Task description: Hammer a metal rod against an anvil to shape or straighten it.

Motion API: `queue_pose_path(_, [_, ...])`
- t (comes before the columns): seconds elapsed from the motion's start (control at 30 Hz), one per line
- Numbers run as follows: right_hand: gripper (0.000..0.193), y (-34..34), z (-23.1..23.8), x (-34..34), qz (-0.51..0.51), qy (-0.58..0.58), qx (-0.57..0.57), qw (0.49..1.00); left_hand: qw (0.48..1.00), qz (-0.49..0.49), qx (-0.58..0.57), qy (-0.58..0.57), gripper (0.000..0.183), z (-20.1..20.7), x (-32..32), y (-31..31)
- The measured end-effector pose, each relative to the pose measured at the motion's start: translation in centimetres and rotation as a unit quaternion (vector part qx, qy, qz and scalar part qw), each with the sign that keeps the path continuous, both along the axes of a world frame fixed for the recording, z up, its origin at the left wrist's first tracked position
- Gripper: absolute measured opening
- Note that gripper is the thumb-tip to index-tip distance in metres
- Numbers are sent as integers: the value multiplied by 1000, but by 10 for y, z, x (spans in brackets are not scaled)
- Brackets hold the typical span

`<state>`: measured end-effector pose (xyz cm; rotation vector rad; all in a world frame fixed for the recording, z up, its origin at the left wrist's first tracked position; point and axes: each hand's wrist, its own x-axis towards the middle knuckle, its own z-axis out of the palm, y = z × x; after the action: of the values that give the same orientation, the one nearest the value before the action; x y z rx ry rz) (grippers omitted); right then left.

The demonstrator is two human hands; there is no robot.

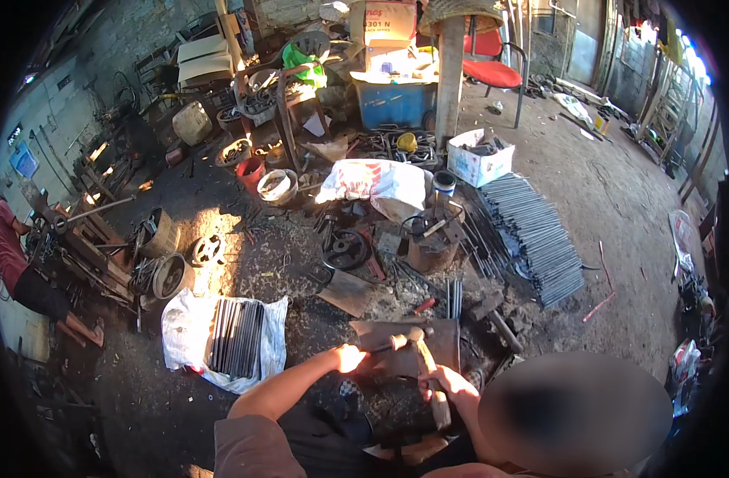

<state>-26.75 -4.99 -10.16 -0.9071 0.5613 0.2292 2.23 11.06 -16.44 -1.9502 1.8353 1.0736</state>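
My left hand (349,358) is closed round a slim dark rod (377,347). A light brown, wood-like piece (398,342) sits at the rod's right end, close to a hammer head (416,334); whether they touch I cannot tell. My right hand (454,384) grips the hammer (426,362) by its wooden handle, whose butt points toward me. Behind both hands lies a brownish flat sheet (384,328). Several thin metal rods (454,299) stand just beyond the sheet, with a small red-handled object (425,305) beside them.
Left, dark bars (237,338) lie on a white sack (184,331). Many grey rods (532,239) are stacked at right, near a sledgehammer-like tool (500,320). A handwheel (346,250) and a round block (432,253) stand ahead. Another person (22,259) is at far left.
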Motion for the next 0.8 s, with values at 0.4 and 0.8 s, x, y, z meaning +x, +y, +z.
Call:
queue_pose_path(0.4, [27,24,49,-16,-77,48,-266,960,990,-42,-1,-136,54,-9,-23,37])
queue_pose_path(0.8, [25,40,0,-27,-174,80,-378,906,906,283,-265,-169,22,-6,-72,53])
